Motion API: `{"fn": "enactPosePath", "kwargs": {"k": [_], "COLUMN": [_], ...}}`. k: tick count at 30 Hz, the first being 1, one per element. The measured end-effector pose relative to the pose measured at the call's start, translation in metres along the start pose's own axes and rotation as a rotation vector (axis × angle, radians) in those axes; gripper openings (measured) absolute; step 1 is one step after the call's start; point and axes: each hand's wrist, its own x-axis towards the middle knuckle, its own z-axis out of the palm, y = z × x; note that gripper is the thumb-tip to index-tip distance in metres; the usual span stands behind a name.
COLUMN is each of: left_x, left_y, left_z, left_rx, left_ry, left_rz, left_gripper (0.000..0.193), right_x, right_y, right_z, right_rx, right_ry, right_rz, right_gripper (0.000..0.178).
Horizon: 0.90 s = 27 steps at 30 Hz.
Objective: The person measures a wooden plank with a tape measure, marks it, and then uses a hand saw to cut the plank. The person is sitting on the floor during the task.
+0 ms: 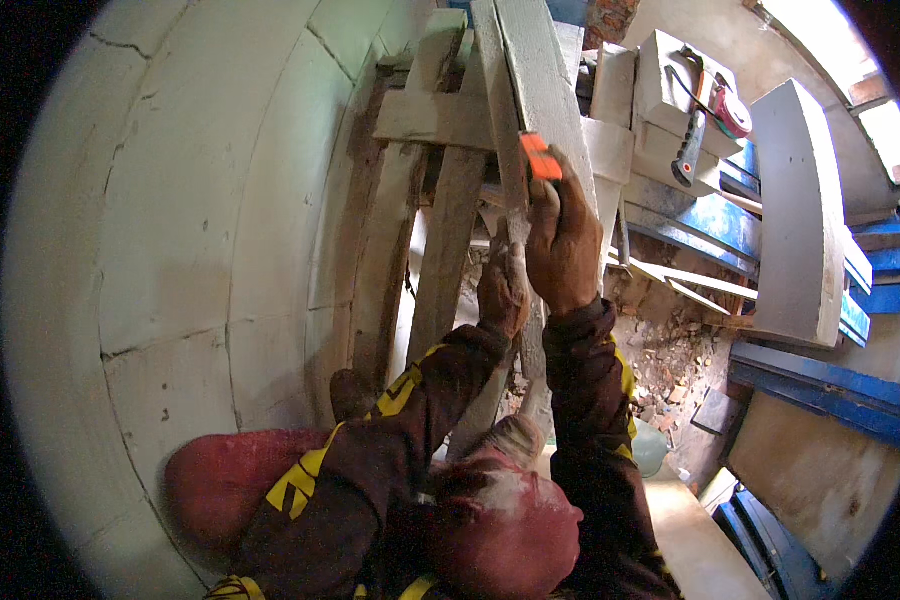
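A long, pale, dusty wooden plank (548,75) runs away from me on top of a rough wooden frame. My right hand (565,235) is over the plank, its fingers closed on a small flat orange object (540,157) with a dark line across it; its exact kind is not clear. The orange object is at the plank's left side, by a narrower board. Lower down, my left hand (503,285) grips the plank's left edge, with some of its fingers hidden.
Large pale blocks form the wall (180,200) at left. A hammer (692,135) and a red tape measure (732,112) lie on white blocks at right. A tall white block (795,210) stands beyond blue boards (820,390). Rubble (670,370) covers the floor below.
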Motion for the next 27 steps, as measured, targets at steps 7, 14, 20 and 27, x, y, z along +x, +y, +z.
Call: {"fn": "enactPosePath", "kwargs": {"k": [7, 14, 20, 27], "left_x": [-0.003, 0.0, 0.049, 0.086], "left_y": [0.008, 0.02, 0.036, 0.034], "left_z": [0.0, -0.006, -0.021, -0.018], "left_rx": [-0.043, 0.122, -0.158, -0.268], "left_ry": [0.034, 0.118, 0.036, 0.019], "left_rz": [-0.054, 0.114, 0.016, 0.103], "left_gripper": [0.045, 0.046, 0.049, 0.045], "right_x": [-0.1, -0.008, 0.01, 0.001], "right_y": [-0.068, -0.05, -0.016, -0.039], "right_z": [-0.021, -0.008, 0.003, 0.012], "right_rx": [-0.034, -0.192, -0.049, -0.071], "right_ry": [0.081, 0.032, 0.099, 0.209], "right_rz": [-0.185, -0.132, -0.129, -0.179], "right_gripper": [0.052, 0.045, 0.047, 0.041]}}
